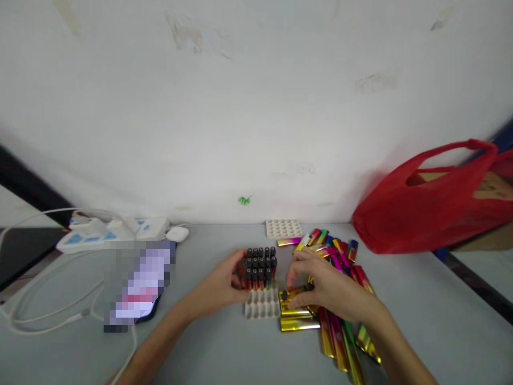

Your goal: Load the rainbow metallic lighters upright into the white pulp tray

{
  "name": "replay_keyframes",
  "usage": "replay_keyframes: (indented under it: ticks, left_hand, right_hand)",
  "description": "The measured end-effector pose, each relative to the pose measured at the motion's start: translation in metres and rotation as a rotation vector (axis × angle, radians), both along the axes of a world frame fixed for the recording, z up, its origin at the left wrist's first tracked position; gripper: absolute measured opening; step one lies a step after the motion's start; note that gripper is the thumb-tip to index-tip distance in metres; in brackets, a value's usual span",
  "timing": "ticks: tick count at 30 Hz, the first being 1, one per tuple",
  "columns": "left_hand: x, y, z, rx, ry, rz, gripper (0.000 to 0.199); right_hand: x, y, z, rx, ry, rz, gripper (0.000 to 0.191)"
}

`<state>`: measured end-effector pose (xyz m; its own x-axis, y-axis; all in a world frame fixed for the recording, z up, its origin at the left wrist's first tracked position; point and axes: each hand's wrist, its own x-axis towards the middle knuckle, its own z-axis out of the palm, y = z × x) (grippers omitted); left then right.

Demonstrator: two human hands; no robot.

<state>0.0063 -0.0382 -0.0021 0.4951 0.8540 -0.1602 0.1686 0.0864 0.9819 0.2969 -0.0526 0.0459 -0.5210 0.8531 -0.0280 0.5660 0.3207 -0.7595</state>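
Note:
A white moulded tray lies on the table with rows of small black-capped tubes standing in its far part. The near rows of its hollows are bare. Curled around the tray's left side, my left hand grips it, thumb near and fingers far. My right hand is bent over shiny gold foil pieces just right of the tray. Its thumb and fingertips close in around a small gold and dark item, partly hidden by the hand.
Multicoloured foil strips spread under and beyond my right forearm. Another white tray lies by the wall. A red bag stands at the right. A phone, white cables and a power strip occupy the left.

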Motion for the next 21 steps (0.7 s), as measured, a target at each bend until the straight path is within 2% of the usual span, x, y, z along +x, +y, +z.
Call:
replay_keyframes:
  ticks: [6, 10, 14, 17, 19, 21]
  left_hand:
    - [-0.001, 0.001, -0.001, 0.018, 0.029, 0.02, 0.071]
    - [-0.003, 0.001, -0.006, 0.013, 0.037, 0.014, 0.069]
    - [-0.004, 0.002, -0.012, 0.012, -0.003, 0.004, 0.068]
    - [-0.005, 0.003, -0.017, 0.002, -0.073, -0.01, 0.07]
    - [-0.005, 0.003, -0.019, -0.006, -0.099, -0.013, 0.072]
    - [-0.005, 0.004, -0.019, -0.012, -0.104, -0.016, 0.072]
  right_hand:
    - [-0.005, -0.004, 0.005, -0.039, 0.231, -0.018, 0.018]
    - [-0.011, -0.007, 0.014, -0.064, 0.354, 0.004, 0.022]
    - [-0.018, -0.011, 0.013, -0.118, 0.453, -0.088, 0.019]
    - [-0.022, -0.013, 0.009, -0.206, 0.537, -0.139, 0.029]
    - [-0.025, -0.013, 0.007, -0.194, 0.568, -0.133, 0.033]
    - [-0.028, -0.012, 0.007, -0.115, 0.6, -0.115, 0.036]
